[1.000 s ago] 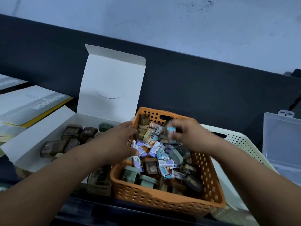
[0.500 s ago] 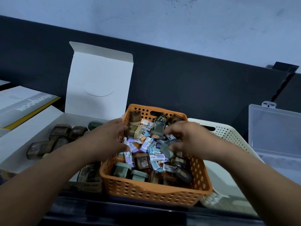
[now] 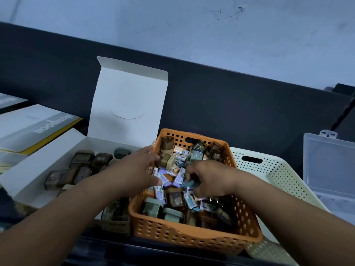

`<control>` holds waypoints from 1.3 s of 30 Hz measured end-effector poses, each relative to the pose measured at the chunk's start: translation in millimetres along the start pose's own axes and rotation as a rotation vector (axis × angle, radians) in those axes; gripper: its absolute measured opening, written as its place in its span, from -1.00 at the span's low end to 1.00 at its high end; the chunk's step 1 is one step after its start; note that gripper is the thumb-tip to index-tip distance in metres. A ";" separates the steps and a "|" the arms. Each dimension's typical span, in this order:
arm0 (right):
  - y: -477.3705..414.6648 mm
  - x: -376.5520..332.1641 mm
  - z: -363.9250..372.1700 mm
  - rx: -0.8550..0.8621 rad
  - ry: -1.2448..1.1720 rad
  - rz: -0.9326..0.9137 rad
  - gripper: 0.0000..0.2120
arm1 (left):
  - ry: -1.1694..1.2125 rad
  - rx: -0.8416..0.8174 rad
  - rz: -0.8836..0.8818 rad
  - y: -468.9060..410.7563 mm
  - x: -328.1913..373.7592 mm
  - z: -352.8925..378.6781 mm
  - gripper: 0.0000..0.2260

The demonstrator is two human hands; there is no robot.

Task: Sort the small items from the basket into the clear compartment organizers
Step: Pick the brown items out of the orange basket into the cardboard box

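Basket (image 3: 192, 237) sitting centre, items (image 3: 165, 178) heaped inside. Left hand (image 3: 134, 169) lying relaxed over left rim, touching items. Right hand (image 3: 210, 177) digging curled fingers into heap; cannot tell whether grasping anything. Organizer (image 3: 330, 169) standing open, right.

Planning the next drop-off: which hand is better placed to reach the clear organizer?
Right, probably. The right hand curls among items in the orange basket, with the clear organizer on its side; the left hand is at the opposite rim.

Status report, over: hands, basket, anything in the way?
Left hand open over orange basket rim. Right hand curled in small items, grip unclear. Cream basket sits before clear organizer.
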State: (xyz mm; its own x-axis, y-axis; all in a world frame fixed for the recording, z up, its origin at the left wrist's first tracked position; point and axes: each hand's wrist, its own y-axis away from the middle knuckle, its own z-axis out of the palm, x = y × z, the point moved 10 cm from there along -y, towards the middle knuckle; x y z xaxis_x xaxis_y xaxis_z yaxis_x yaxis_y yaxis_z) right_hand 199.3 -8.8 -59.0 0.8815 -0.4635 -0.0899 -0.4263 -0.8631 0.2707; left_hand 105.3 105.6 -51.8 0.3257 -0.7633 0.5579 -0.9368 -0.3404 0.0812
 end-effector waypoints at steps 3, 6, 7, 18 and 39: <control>1.6 -2.0 4.7 0.002 0.097 -0.025 -0.68 | -0.006 0.001 -0.003 0.6 2.2 -0.1 -0.36; 0.6 0.3 4.5 0.050 0.060 -0.039 -0.67 | -0.011 0.005 -0.005 1.5 3.5 -0.8 -0.37; 2.6 5.2 -2.7 0.091 -0.054 -0.030 -0.73 | -0.011 0.005 -0.004 1.5 3.5 -0.9 -0.36; 90.9 134.2 -66.7 0.574 -0.461 0.435 -0.82 | -0.033 0.025 0.012 1.0 5.1 -1.7 -0.29; -31.9 -14.2 10.1 0.010 0.177 -0.120 -0.55 | 0.022 0.014 -0.006 7.5 5.3 -3.4 -0.36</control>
State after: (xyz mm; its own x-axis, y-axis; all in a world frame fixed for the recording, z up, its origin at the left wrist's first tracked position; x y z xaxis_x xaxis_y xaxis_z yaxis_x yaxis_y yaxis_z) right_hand 198.3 23.3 -76.1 0.9478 -0.3152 0.0489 -0.3169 -0.9125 0.2587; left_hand 99.6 100.9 -45.5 0.3287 -0.7487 0.5756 -0.9327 -0.3533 0.0731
